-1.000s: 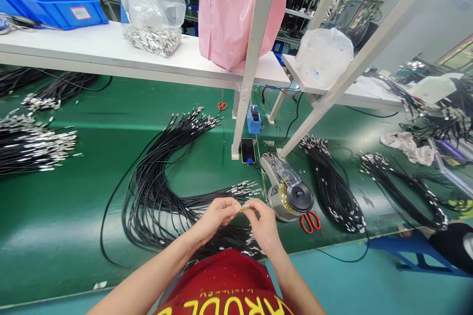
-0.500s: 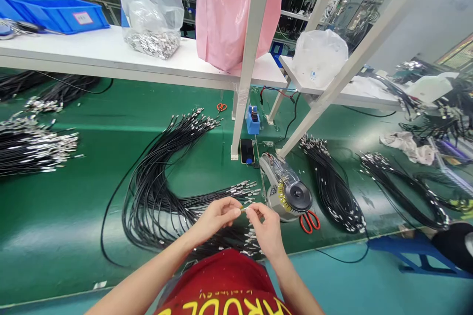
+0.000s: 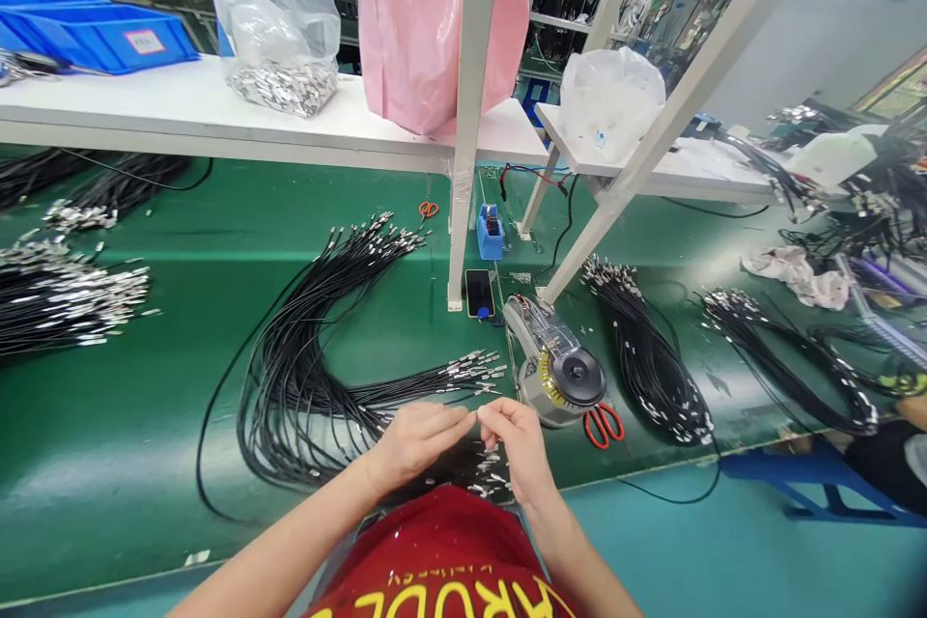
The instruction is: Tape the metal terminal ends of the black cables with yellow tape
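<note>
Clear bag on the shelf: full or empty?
Partly filled: small metal parts lie only in the bottom of the clear plastic bag; the upper part shows none.

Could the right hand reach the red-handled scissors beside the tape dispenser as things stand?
Probably yes: the right hand is near the scissors, with only green mat between.

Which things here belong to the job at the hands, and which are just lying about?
Job: left hand, right hand, black metal-tipped cable bundle beneath them.
Probably just lying about: grey tape dispenser, red-handled scissors, black smartphone, blue plastic bin, pink plastic bag.
</note>
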### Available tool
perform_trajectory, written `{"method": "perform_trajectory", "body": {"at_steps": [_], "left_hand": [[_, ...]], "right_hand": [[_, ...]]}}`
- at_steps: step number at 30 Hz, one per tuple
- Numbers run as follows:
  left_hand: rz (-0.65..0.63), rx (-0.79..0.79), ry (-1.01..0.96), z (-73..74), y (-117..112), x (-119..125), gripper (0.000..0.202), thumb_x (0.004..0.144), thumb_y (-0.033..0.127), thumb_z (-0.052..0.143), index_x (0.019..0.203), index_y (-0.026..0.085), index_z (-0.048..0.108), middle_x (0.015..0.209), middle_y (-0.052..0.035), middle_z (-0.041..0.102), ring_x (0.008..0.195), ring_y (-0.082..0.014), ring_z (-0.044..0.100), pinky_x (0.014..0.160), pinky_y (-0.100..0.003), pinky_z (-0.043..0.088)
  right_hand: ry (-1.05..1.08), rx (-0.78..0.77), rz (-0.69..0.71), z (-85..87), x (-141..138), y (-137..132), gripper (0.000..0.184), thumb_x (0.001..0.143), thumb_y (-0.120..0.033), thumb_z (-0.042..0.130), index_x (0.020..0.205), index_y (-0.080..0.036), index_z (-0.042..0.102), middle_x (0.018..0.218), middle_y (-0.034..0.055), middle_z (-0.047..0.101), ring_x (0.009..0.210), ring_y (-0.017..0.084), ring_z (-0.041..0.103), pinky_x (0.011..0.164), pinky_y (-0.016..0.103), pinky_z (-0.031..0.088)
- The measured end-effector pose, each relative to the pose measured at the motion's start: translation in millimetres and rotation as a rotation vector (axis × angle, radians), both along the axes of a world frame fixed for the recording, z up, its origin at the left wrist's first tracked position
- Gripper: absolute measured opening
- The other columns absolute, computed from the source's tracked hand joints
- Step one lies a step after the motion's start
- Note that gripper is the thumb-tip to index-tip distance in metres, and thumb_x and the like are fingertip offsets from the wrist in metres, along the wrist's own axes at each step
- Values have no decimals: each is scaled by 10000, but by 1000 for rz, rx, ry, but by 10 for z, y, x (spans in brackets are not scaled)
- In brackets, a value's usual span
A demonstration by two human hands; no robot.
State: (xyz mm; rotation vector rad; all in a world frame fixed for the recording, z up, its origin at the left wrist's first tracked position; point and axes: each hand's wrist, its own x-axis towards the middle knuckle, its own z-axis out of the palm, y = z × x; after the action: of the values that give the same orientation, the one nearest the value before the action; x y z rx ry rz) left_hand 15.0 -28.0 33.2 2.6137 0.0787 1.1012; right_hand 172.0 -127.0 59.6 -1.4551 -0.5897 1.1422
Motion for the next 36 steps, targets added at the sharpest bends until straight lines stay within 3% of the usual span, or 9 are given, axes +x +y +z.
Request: {"method": "perform_trajectory", "body": {"at_steps": [2,6,9,16,23,26,30,33,36], "left_hand": [[-26,-67,53,21,2,-36,307,996,150,390,1206,186,611,997,-96,735,747,-147,678,635,-238,535],[86,-530,229,52,-18,-125,271,992,261,456,1211,219,610,1061,-65,704,933,-159,664,827,-262,535],[139,-761,371,74,-14,-180,265,984,354,467,1014,190,674,919,-40,702,841,-160,640,788,-261,507],[71,-917,459,200,0,-156,359,986,406,420,834,163,636,800,-8,611,764,-150,545,721,-244,419],[2,-1100,476,255,30,-170,406,965,442,432,845,145,682,802,-15,614,767,-158,520,710,-242,375],[12,-1164,491,262,41,-157,435,952,469,435,812,139,682,746,-4,590,726,-151,485,665,-236,345],[18,-1189,486,278,36,-142,449,942,492,436,798,137,670,710,7,557,705,-146,456,650,-233,330],[10,-1177,470,305,26,-147,440,937,491,442,797,138,665,725,0,569,710,-149,461,648,-234,336],[-11,-1168,458,339,12,-155,439,937,493,441,807,138,665,726,-2,568,695,-145,462,638,-232,343]], "right_hand": [[35,1,-10,-10,-4,-5,240,768,-329,673,619,-151,611,529,-23,559,485,96,458,502,215,371],[25,7,-19,-6,0,-39,227,771,-331,677,643,-149,630,553,-18,578,500,97,478,522,215,392],[-58,3,20,22,4,-68,234,811,-353,641,688,-154,637,584,-15,587,524,109,502,548,225,412],[-594,1,165,122,25,-96,201,843,-300,618,691,-176,659,629,-7,609,583,130,522,572,231,399],[-399,6,311,92,127,-103,288,940,-342,485,850,-160,689,700,33,684,595,146,617,578,240,480],[-728,124,307,109,143,-109,202,926,-308,543,1009,-182,677,867,59,703,742,176,637,687,272,494],[-1084,272,401,156,124,-101,262,976,-227,432,883,-188,674,775,62,657,728,194,597,705,299,456],[-1012,231,401,194,110,-80,289,979,-229,428,809,-203,660,715,34,627,670,174,571,654,274,431],[-722,119,376,203,123,-66,308,972,-290,449,741,-200,633,633,-6,600,566,137,550,564,236,410]]}}
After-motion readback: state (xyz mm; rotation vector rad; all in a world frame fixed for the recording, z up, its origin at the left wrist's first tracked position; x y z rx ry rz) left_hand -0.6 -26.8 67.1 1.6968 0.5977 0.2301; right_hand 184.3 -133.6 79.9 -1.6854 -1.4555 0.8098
